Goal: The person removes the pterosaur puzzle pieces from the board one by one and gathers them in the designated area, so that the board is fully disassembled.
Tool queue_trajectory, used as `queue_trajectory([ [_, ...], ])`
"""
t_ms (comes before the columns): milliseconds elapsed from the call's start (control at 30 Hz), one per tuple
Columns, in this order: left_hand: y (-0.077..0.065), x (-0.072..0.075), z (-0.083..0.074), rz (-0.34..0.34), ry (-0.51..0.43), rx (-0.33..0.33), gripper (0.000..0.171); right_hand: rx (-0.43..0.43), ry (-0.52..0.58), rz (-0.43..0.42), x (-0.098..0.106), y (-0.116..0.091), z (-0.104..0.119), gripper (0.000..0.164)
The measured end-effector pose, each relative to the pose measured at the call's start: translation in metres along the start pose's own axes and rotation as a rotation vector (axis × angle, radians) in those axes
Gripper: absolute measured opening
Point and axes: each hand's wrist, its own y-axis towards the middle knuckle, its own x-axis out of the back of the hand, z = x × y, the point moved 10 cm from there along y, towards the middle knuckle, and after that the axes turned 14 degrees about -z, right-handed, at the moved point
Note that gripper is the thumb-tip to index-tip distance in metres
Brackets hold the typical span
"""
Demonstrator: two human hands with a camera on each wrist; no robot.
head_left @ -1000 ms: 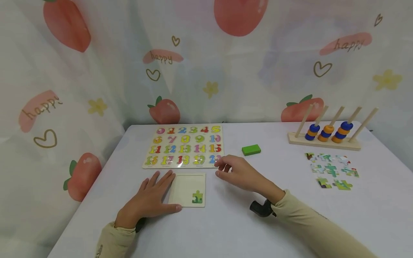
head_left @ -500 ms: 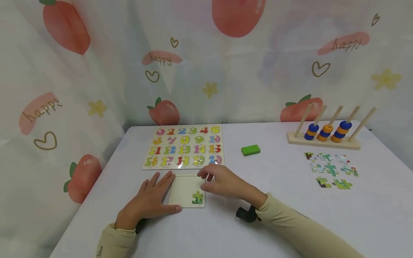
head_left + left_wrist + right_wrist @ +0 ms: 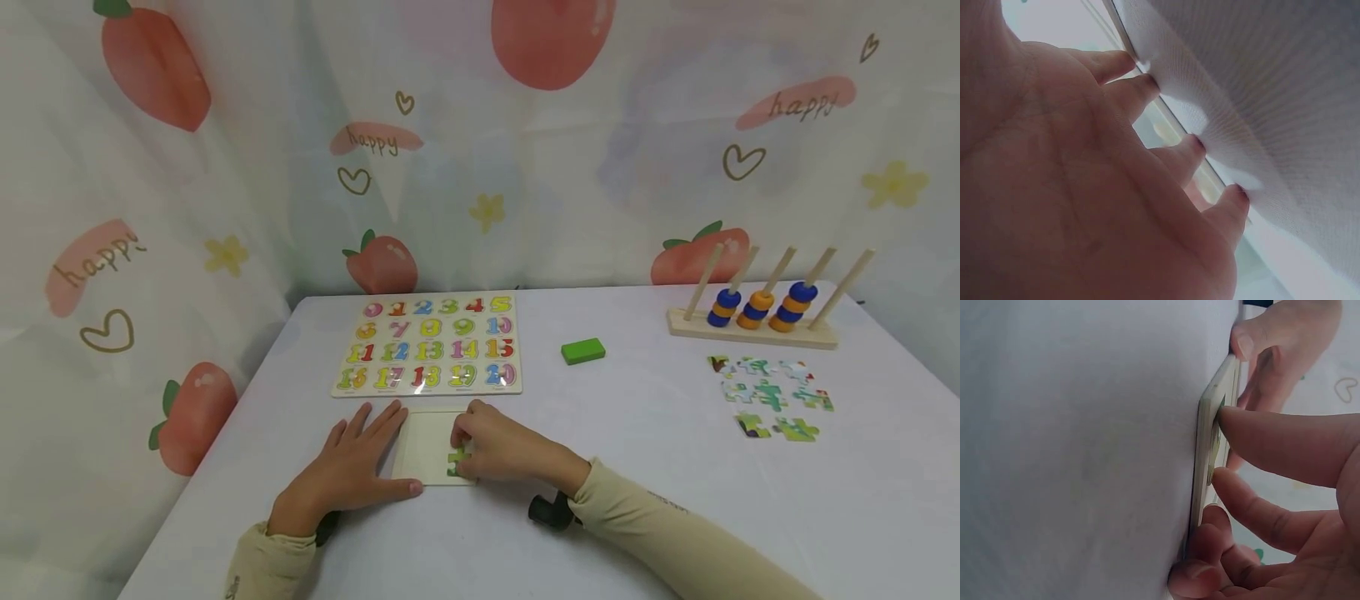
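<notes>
A small pale wooden puzzle tray [image 3: 420, 442] lies on the table in the head view, with a green jigsaw piece [image 3: 454, 458] in its lower right corner. My left hand [image 3: 341, 471] rests with spread fingers along the tray's left side, its thumb at the near edge. Over the right side of the tray, my right hand [image 3: 498, 446] pinches the piece between thumb and index finger. The right wrist view shows the thumb [image 3: 1285, 444] and index finger at opposite ends of the piece [image 3: 1215, 447]. In the head view this hand hides part of the piece.
A number board [image 3: 427, 343] lies behind the tray. To its right is a green block [image 3: 582, 351]. Several loose jigsaw pieces [image 3: 768, 396] are spread at the right, before a wooden peg stand [image 3: 750, 329] with blue and orange rings. A printed curtain [image 3: 570, 183] hangs behind.
My right hand has moved left and down from beside the number board onto the tray's corner piece, its fingers now on it. The left hand has stayed in place.
</notes>
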Motion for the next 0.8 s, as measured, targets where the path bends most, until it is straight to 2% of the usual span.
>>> queue_trajectory([
  [333,0.0015,0.0021,-0.0010,-0.007,0.028,0.005,0.115,0.028,-0.027,-0.015,-0.0018,0.0035,0.0034,0.016],
  [600,0.0002,0.0014,-0.0010,-0.008,0.006,0.006,0.114,0.041,0.107,-0.060,0.0017,0.0071,-0.0014,0.014],
  [800,-0.0005,0.0017,-0.0029,-0.004,-0.005,0.004,0.114,0.086,0.164,-0.038,0.0036,0.0055,-0.0028,0.020],
])
